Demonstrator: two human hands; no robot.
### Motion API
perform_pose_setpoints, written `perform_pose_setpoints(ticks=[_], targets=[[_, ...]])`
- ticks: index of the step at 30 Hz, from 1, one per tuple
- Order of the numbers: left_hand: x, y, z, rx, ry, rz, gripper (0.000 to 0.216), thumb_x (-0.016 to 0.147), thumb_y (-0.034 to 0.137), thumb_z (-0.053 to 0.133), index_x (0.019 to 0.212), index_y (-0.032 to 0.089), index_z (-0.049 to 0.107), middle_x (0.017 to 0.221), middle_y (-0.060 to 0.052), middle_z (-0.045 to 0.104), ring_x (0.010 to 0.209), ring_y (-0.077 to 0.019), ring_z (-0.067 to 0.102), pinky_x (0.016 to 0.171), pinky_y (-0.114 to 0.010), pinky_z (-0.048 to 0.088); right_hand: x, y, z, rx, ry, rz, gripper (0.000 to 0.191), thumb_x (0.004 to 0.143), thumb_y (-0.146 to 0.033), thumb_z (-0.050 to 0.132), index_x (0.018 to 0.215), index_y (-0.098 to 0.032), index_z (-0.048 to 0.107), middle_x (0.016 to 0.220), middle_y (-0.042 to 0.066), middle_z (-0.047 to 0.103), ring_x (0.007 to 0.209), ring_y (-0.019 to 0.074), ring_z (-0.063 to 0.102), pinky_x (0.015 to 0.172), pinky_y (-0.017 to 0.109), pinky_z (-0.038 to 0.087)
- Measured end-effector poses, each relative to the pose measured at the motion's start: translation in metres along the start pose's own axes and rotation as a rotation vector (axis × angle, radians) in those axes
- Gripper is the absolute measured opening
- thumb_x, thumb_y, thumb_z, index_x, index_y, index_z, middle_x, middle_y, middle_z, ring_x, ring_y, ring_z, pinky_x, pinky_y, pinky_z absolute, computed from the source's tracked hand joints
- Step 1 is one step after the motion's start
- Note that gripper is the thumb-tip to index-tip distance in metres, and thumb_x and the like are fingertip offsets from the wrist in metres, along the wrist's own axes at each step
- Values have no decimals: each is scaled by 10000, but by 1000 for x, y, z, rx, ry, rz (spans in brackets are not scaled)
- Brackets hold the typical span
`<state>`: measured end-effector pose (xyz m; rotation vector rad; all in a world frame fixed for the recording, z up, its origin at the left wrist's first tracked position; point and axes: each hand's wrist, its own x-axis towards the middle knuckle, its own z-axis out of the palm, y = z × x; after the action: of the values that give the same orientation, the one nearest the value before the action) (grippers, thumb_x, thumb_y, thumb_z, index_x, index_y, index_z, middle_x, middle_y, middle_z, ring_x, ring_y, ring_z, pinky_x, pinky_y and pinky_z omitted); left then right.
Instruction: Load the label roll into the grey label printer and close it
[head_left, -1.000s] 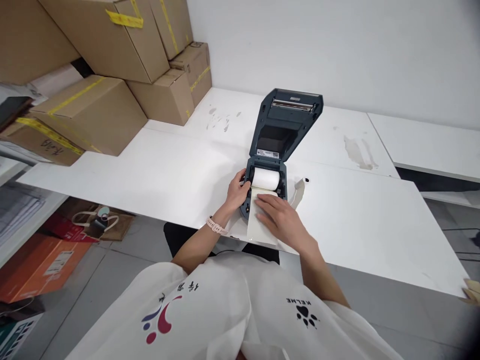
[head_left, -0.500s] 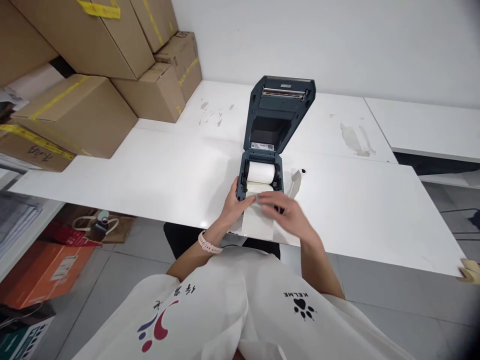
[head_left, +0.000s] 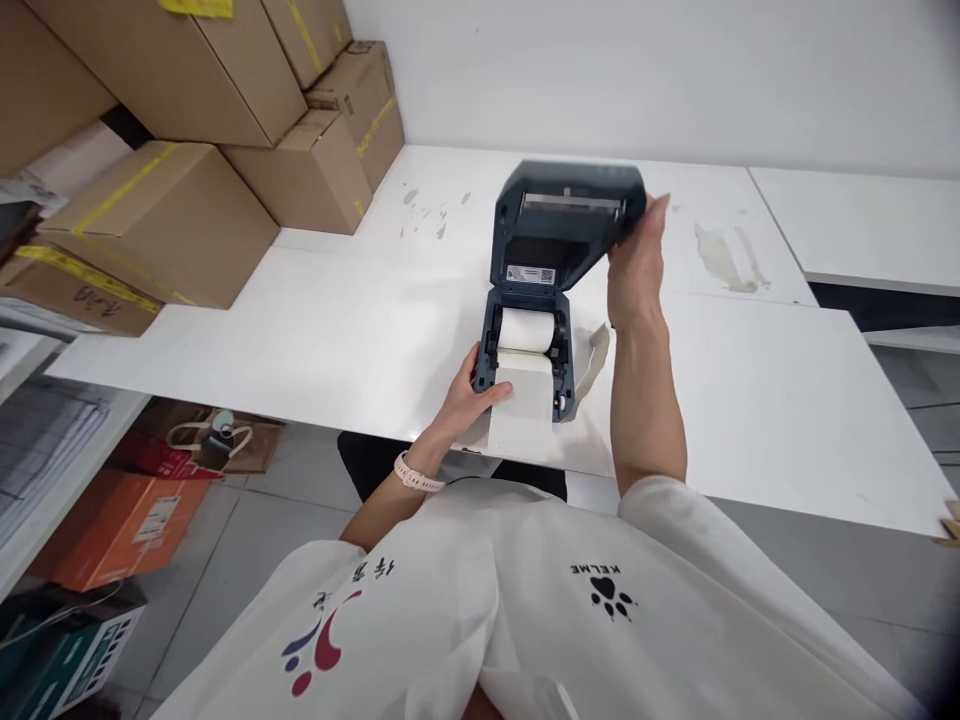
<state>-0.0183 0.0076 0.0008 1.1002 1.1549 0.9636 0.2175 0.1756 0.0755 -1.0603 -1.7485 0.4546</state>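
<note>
A dark grey-blue label printer (head_left: 565,385) stands on the white table with its lid (head_left: 562,225) raised. Inside it lies a white label roll (head_left: 526,330), and its paper strip (head_left: 521,415) runs out over the front, toward my body. My left hand (head_left: 469,400) grips the printer's left front side, thumb pressing on the strip's left edge. My right hand (head_left: 637,260) has hold of the lid's right edge; some of its fingers are hidden behind the lid. A curled piece of paper (head_left: 594,365) lies beside the printer, partly behind my right forearm.
Several cardboard boxes (head_left: 172,225) with yellow tape are stacked at the table's left back. The table (head_left: 360,340) carries worn patches near the wall. Below on the left are an orange box (head_left: 127,530) and a bag (head_left: 251,450) on the floor.
My right hand has left the paper strip and moved up to the lid's right edge. The lid has tilted somewhat forward. My left hand stays at the printer's left side.
</note>
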Motion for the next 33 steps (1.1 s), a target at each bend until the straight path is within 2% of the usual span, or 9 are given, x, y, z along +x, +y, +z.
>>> perform_pose_setpoints(ticks=[3,6,9,14,20,27,29,31,33], targets=[[-4,5,-12,-61,-23,-65,964,873,758,571,1655,320,219,1753,-55,239,1607,-337,263,1281,-497,326,-65,-31,-4,118,22,74,829,996,-669,-111,1495,-335,461,1553,26,539,1471,270,495,1219,549,424],[-6,14,-15,-105,16,-65,852,941,788,354,1653,341,216,1763,-33,205,1627,-310,210,1306,-518,265,-123,-56,-3,44,-100,44,665,1051,-661,106,1439,-372,563,1584,-10,521,1567,280,362,1298,596,288],[-4,24,-6,-93,51,-22,846,939,740,458,1647,340,228,1774,-13,159,1641,-300,151,1326,-493,227,-155,-70,3,-1,-111,94,428,1088,-504,349,1437,-407,577,1605,-40,506,1605,245,284,1328,577,241],[0,28,13,-134,41,19,959,851,566,731,1638,316,244,1736,-66,281,1590,-346,294,1275,-499,349,-168,-69,14,-18,-54,102,402,1096,-367,375,1445,-403,571,1591,-42,521,1604,225,287,1327,579,258],[0,11,13,-133,109,62,1107,802,534,800,1659,342,126,1708,-108,318,1572,-341,321,1265,-529,336,-176,-57,27,-36,20,60,403,1100,-320,337,1415,-412,571,1576,-46,527,1606,201,275,1329,560,254],[-13,0,11,-63,143,99,964,830,581,752,1614,345,243,1683,-114,350,1507,-314,416,1185,-479,424,-176,-57,31,-34,58,58,373,1095,-357,342,1350,-363,614,1530,-8,577,1587,226,322,1313,566,281],[-29,-8,9,57,238,70,865,811,574,767,1536,306,379,1580,-133,469,1381,-289,531,1069,-429,498,-176,-56,31,-38,59,67,367,1094,-374,341,1328,-345,623,1517,7,588,1581,228,334,1305,566,295],[-47,-14,8,191,307,-24,632,781,578,781,1273,226,597,1200,-101,679,1042,-227,649,857,-360,534,-176,-57,31,-44,60,74,369,1093,-388,336,1304,-323,631,1500,24,601,1575,234,346,1298,572,305],[-59,-14,9,201,100,-161,439,783,597,757,899,183,668,805,-23,659,732,-153,586,678,-300,474,-175,-58,31,-52,59,81,374,1092,-398,328,1283,-311,637,1491,35,607,1575,245,348,1294,585,302]])
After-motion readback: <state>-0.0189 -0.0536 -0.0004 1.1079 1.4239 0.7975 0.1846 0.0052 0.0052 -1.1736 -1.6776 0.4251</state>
